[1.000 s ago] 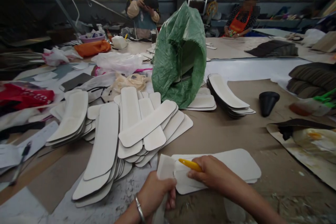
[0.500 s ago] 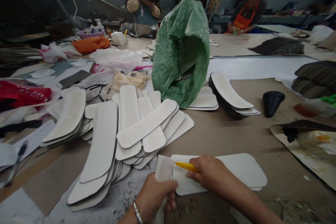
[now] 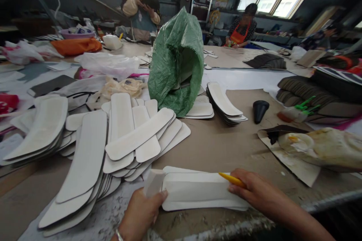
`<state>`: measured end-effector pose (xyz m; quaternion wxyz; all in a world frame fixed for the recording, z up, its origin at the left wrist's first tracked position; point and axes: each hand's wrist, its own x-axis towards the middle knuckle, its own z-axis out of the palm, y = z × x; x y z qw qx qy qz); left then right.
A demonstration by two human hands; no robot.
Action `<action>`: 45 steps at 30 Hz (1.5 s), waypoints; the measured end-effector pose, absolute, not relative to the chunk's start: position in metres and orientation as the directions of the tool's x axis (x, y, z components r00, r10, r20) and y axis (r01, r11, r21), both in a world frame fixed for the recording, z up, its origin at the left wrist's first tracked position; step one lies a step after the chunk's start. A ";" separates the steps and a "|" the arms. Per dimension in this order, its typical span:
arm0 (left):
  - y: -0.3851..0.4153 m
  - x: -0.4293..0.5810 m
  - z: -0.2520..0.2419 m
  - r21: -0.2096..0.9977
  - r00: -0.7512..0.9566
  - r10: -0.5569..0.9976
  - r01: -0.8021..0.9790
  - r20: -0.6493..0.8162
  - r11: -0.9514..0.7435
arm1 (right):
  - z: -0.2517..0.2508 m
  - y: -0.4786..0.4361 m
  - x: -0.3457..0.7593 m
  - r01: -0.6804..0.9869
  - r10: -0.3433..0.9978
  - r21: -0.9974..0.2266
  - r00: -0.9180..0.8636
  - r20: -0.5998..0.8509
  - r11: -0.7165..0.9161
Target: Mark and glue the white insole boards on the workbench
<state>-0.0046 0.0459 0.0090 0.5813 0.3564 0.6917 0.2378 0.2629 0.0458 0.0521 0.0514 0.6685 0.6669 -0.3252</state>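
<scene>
In front of the green sack (image 3: 177,64), the left hand (image 3: 140,214) pinches a white strip (image 3: 154,182); the right hand (image 3: 254,190) grips a yellow tool (image 3: 230,179), apparently touching 1 flat white piece (image 3: 198,192).

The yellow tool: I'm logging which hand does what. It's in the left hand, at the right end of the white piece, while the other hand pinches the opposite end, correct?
Not quite: the head view shows the yellow tool in the right hand. The left hand pinches the white piece at the opposite end.

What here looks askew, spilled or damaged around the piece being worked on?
Nothing damaged. The white piece lies flat under the left hand and the right hand with its yellow tool. The white pieces beside it are fanned loosely, not squared, and the table edge looks grimy.
</scene>
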 end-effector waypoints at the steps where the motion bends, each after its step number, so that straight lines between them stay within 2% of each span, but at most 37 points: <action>1: 0.046 -0.006 0.009 0.744 -0.068 0.776 0.245 -0.627 0.622 | 0.050 0.042 0.270 0.916 0.861 -0.380 -0.088 -0.501 -0.127; 4: 0.044 -0.008 0.006 0.747 -0.081 0.792 0.285 -0.606 0.601 | 0.043 0.034 0.278 0.918 0.858 -0.342 -0.007 -0.514 -0.198; 7: 0.042 -0.007 0.003 0.758 -0.109 0.809 0.298 -0.577 0.581 | 0.041 0.029 0.274 0.937 0.851 -0.242 0.094 -0.518 -0.251; 13: 0.041 -0.003 0.010 0.745 -0.103 0.804 0.323 -0.585 0.583 | 0.047 0.032 0.261 0.968 0.851 -0.079 0.170 -0.497 -0.239; 25: 0.044 -0.005 0.006 0.708 -0.066 0.769 0.348 -0.636 0.615 | 0.041 0.046 0.264 0.979 0.830 -0.077 0.116 -0.546 -0.188; 32: 0.043 -0.006 0.002 0.707 -0.050 0.771 0.364 -0.635 0.606 | 0.039 0.040 0.275 0.973 0.854 -0.059 0.168 -0.492 -0.225; 34: 0.043 -0.005 0.002 0.713 -0.048 0.779 0.369 -0.626 0.596 | 0.037 0.032 0.285 0.961 0.882 -0.084 0.205 -0.424 -0.264; 37: 0.043 -0.005 0.004 0.718 -0.041 0.788 0.385 -0.614 0.580 | 0.028 0.017 0.297 0.929 0.931 -0.190 0.269 -0.245 -0.319; 43: 0.042 -0.005 0.005 0.745 -0.046 0.790 0.302 -0.612 0.594 | 0.009 -0.006 0.290 0.914 0.964 -0.312 0.263 -0.036 -0.260; 45: 0.040 -0.004 0.003 0.772 -0.073 0.806 0.250 -0.587 0.585 | 0.011 -0.010 0.285 0.887 0.959 -0.402 0.275 0.065 -0.227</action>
